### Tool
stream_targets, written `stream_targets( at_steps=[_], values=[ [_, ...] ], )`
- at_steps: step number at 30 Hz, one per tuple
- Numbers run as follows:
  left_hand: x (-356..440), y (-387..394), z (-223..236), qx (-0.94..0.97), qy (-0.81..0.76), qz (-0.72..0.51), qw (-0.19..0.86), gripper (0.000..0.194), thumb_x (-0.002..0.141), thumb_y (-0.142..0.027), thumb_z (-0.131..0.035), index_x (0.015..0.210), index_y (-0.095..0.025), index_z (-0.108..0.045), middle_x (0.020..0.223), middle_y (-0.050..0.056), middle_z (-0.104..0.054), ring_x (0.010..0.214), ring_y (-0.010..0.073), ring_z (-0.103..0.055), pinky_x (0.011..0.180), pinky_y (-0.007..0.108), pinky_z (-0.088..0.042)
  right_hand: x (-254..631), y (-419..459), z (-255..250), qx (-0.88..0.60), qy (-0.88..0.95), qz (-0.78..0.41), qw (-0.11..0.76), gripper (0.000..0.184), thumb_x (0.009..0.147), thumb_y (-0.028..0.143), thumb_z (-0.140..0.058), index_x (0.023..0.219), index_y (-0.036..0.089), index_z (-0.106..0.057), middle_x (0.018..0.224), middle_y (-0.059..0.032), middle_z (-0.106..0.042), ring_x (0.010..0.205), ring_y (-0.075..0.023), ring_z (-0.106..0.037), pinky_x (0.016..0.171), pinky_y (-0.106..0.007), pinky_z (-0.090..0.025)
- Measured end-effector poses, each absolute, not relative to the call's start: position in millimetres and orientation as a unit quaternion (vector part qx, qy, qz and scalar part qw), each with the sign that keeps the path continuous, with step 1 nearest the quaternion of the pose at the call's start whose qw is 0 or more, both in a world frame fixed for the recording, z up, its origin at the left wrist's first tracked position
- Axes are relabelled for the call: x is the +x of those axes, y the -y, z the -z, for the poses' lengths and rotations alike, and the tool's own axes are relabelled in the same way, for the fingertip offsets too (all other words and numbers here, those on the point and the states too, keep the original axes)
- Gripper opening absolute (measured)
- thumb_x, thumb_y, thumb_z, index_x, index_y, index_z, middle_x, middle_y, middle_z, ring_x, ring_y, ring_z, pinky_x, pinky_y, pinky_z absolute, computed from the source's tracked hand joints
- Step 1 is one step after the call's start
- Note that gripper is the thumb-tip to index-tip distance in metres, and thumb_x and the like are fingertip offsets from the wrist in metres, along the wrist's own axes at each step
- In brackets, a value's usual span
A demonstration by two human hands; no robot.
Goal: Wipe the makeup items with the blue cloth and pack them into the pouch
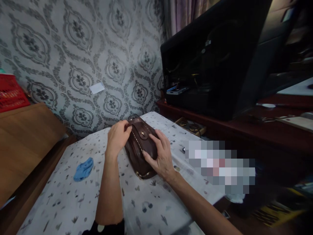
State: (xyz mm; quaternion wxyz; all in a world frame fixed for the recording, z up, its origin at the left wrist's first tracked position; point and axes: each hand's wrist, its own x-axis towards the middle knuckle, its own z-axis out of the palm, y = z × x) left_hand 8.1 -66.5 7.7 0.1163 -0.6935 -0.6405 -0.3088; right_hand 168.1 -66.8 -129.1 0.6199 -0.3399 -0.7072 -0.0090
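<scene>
A dark brown leather handbag (139, 140) with gold-coloured metal fittings lies on a patterned white cloth (80, 202). Along its top runs a zipper (137, 138), and a flap with a round metal clasp (143, 133) sits beside it. My left hand (118, 135) has thumb and fingers pinched at the far end of the zipper; whatever small part sits between the fingertips is hidden. Across the bag's right side lies my right hand (160, 153), thumb near the zipper and fingers curved over the leather, gripping it.
A crumpled blue cloth (83, 169) lies left of the bag. At left stands a brown wooden panel (29, 143) with a red item (12, 93) on top. A large black screen (207, 65) stands on a dark red cabinet (181, 111) at right. Behind is a patterned wall (114, 65).
</scene>
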Motion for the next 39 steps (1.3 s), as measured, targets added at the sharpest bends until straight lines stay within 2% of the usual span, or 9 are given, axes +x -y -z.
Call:
stream_targets(
  at_steps=[1, 5, 9, 12, 23, 28, 32, 36, 39],
  values=[
    [12.5, 64.7, -6.2, -0.689, 0.639, 0.324, 0.11, 0.008, 0.085, -0.025, -0.061, 0.087, -0.024, -0.069, 0.082, 0.003, -0.071, 0.077, 0.022, -0.062, 0.071, 0.032, -0.045, 168.5, 67.2, 129.6, -0.345, 0.701, -0.001, 0.625, 0.053, 0.09, 0.04, -0.061, 0.137, 0.022, -0.048, 0.15, -0.0177, -0.043, 0.14, -0.0367, -0.041, 0.111, -0.062, -0.04],
    [32.7, 48.8, -6.6, -0.702, 0.613, 0.346, 0.111, 0.035, 0.083, -0.027, -0.069, 0.117, -0.025, -0.067, 0.104, 0.006, -0.074, 0.097, 0.027, -0.065, 0.085, 0.037, -0.048, 168.6, 67.9, 131.2, -0.361, 0.679, -0.023, 0.638, 0.038, 0.092, 0.035, -0.058, 0.127, 0.022, -0.051, 0.148, -0.0188, -0.042, 0.137, -0.035, -0.045, 0.107, -0.06, -0.045],
    [47.9, 29.5, -15.6, -0.721, 0.61, 0.312, 0.104, 0.015, 0.086, -0.027, -0.066, 0.098, -0.025, -0.075, 0.099, 0.007, -0.076, 0.095, 0.0273, -0.066, 0.084, 0.036, -0.047, 167.2, 67.3, 131.3, -0.352, 0.674, -0.016, 0.649, 0.034, 0.092, 0.033, -0.058, 0.123, 0.021, -0.053, 0.146, -0.0189, -0.044, 0.135, -0.0341, -0.047, 0.106, -0.059, -0.047],
    [52.6, 21.5, -18.6, -0.713, 0.623, 0.305, 0.097, 0.016, 0.089, -0.032, -0.063, 0.083, -0.023, -0.076, 0.086, 0.006, -0.075, 0.083, 0.0256, -0.066, 0.075, 0.034, -0.045, 166.6, 67.1, 130.8, -0.349, 0.674, -0.008, 0.651, 0.031, 0.092, 0.033, -0.058, 0.12, 0.021, -0.054, 0.144, -0.0191, -0.045, 0.133, -0.0336, -0.048, 0.105, -0.058, -0.048],
    [52.4, 25.3, -8.8, -0.686, 0.607, 0.4, 0.006, 0.026, 0.086, -0.037, -0.06, 0.07, -0.019, -0.069, 0.062, -0.001, -0.061, 0.064, 0.0161, -0.055, 0.063, 0.026, -0.038, 165.3, 66.8, 129.0, -0.345, 0.677, -0.008, 0.65, 0.027, 0.092, 0.033, -0.057, 0.115, 0.019, -0.055, 0.142, -0.0199, -0.046, 0.132, -0.0338, -0.046, 0.107, -0.058, -0.045],
    [42.6, 31.8, -12.7, -0.702, 0.586, 0.404, -0.012, 0.024, 0.086, -0.039, -0.06, 0.081, -0.019, -0.073, 0.076, 0.001, -0.071, 0.073, 0.017, -0.062, 0.073, 0.027, -0.044, 167.5, 67.6, 128.6, -0.348, 0.683, -0.018, 0.641, 0.033, 0.093, 0.036, -0.057, 0.121, 0.019, -0.053, 0.142, -0.0203, -0.045, 0.133, -0.0342, -0.046, 0.106, -0.058, -0.045],
    [23.1, 44.5, -22.1, -0.716, 0.608, 0.344, 0.008, 0.026, 0.079, -0.039, -0.07, 0.098, -0.022, -0.073, 0.095, 0.003, -0.075, 0.088, 0.021, -0.066, 0.079, 0.03, -0.045, 168.4, 67.3, 127.9, -0.34, 0.692, -0.004, 0.637, 0.04, 0.092, 0.04, -0.059, 0.125, 0.019, -0.052, 0.144, -0.0209, -0.044, 0.135, -0.0361, -0.043, 0.108, -0.06, -0.042],
    [4.6, 57.0, -22.7, -0.695, 0.656, 0.288, 0.064, 0.019, 0.08, -0.04, -0.068, 0.082, -0.022, -0.07, 0.082, 0.003, -0.072, 0.078, 0.0211, -0.062, 0.068, 0.03, -0.04, 167.4, 66.2, 128.6, -0.341, 0.697, 0.005, 0.63, 0.044, 0.09, 0.045, -0.06, 0.125, 0.021, -0.053, 0.145, -0.0195, -0.043, 0.136, -0.0378, -0.043, 0.109, -0.062, -0.04],
    [0.9, 61.2, -18.1, -0.677, 0.677, 0.271, 0.098, 0.024, 0.086, -0.038, -0.06, 0.068, -0.021, -0.063, 0.066, 0.001, -0.062, 0.065, 0.0185, -0.054, 0.061, 0.029, -0.033, 167.2, 65.9, 129.3, -0.343, 0.697, 0.006, 0.629, 0.044, 0.09, 0.045, -0.06, 0.126, 0.021, -0.054, 0.145, -0.0194, -0.043, 0.136, -0.0378, -0.043, 0.108, -0.061, -0.04]
  ],
)
